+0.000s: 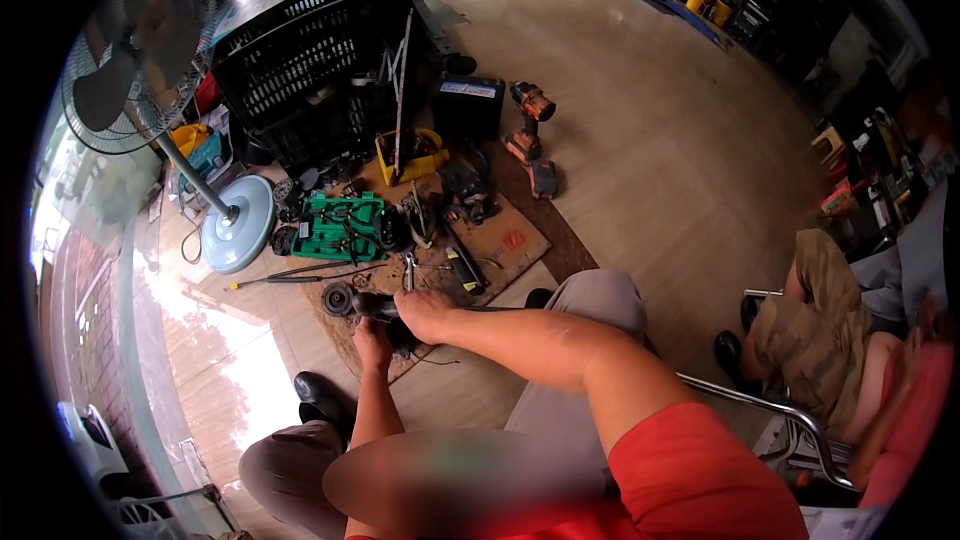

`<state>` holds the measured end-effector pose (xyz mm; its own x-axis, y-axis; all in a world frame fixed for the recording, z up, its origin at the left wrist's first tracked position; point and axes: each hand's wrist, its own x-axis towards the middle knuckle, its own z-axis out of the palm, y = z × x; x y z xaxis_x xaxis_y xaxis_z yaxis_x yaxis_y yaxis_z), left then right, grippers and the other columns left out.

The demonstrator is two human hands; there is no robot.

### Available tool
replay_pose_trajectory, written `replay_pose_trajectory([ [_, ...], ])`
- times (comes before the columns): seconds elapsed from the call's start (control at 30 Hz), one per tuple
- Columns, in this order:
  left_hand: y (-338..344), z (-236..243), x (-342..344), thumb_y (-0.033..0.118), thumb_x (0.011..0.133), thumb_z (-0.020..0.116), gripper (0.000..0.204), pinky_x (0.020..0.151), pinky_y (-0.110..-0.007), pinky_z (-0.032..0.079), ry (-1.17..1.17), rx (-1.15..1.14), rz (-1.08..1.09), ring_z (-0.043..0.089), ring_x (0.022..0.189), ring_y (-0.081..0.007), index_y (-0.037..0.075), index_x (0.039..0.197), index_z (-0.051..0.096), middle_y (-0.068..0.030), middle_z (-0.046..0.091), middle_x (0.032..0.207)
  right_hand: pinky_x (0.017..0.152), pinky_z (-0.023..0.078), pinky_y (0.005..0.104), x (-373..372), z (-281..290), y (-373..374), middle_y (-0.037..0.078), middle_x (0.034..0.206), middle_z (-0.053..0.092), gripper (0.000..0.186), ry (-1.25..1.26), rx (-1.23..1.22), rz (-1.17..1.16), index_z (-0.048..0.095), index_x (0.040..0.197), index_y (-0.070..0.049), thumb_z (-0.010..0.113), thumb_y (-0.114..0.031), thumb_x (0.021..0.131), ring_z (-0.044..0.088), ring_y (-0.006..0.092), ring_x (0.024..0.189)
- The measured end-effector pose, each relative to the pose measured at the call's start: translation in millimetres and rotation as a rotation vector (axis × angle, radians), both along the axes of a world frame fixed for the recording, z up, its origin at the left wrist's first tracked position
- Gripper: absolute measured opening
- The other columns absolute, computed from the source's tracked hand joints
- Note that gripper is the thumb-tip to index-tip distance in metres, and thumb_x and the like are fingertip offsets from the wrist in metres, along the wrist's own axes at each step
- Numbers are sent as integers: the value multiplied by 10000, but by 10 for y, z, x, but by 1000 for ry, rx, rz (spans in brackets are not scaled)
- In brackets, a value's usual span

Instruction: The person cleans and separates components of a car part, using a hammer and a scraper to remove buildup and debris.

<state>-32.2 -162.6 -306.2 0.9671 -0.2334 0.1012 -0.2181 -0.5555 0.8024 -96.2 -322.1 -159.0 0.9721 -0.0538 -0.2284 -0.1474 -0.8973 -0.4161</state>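
Note:
My right hand (425, 315) is closed around a dark tool (374, 305) with a rounded head, held low over the cardboard. Most of its grip is hidden by my fingers, and I cannot make out its exact kind. My left hand (372, 344) is closed just below the tool's head, on something I cannot make out. Beside the head, to the left, a round black grooved wheel (338, 298) lies flat. Just beyond my right hand are a shiny metal wrench (409, 272) and a black bar-shaped thing with a yellow label (464, 268).
Beyond lie an open green tool case (340, 227), a yellow tray (412, 156), a black battery (470, 106) and an orange-black cordless impact wrench (533, 130). Black crates (290, 70) and a standing fan (232, 215) are at the left. Another person (825, 330) sits at the right.

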Motion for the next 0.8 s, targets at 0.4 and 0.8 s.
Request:
replay_pose_trajectory([
  [0.4,-13,-28,-51,174,885,524,208,746,-515,484,55,112,3,635,886,-454,22,988,621,-253,670,878,801,543,438,-34,-41,2,218,992,680,269,34,25,18,522,1093,2,566,-51,833,667,364,977],
  [0.8,41,-156,19,165,850,563,167,724,-524,477,49,97,-15,619,840,-465,22,922,612,-251,653,827,827,523,452,65,-25,7,186,1034,682,248,100,62,-45,633,1042,-33,521,-83,828,652,348,1002],
])
